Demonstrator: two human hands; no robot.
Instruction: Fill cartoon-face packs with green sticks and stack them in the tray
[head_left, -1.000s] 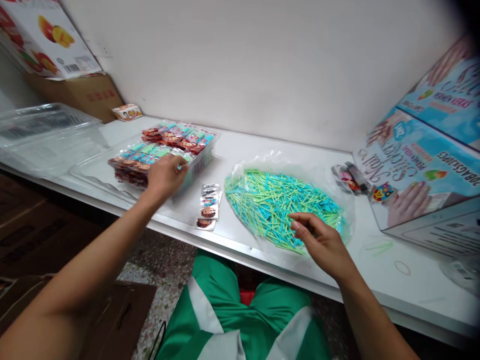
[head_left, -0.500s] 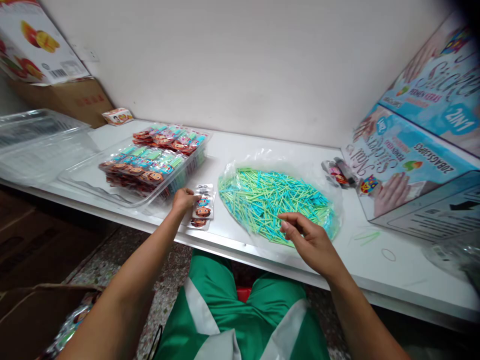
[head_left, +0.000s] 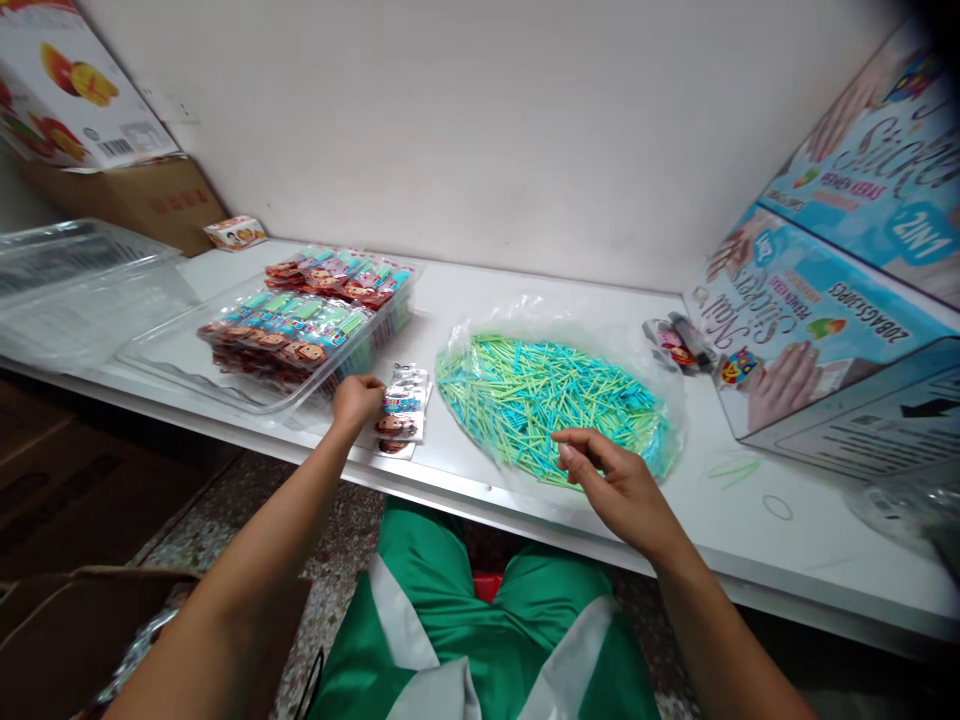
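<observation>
Left fingers (head_left: 370, 383) are touching sachets (head_left: 403, 405), left of centre; pinch unclear.
Right fingers (head_left: 591, 441) are hovering, loosely spread, over bagged sticks (head_left: 525, 395).

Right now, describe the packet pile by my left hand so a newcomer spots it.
On the white table, find the clear tray and the bag of green and blue sticks. Between them, beside your left hand, lies the packet pile. Unlike the tray's packets, it lies directly on the table.

The sachets (head_left: 403, 405) look glossy, the tray (head_left: 330, 367) clear smooth plastic, the bag (head_left: 536, 312) crinkled plastic film, the trousers (head_left: 429, 570) satiny cloth.
</observation>
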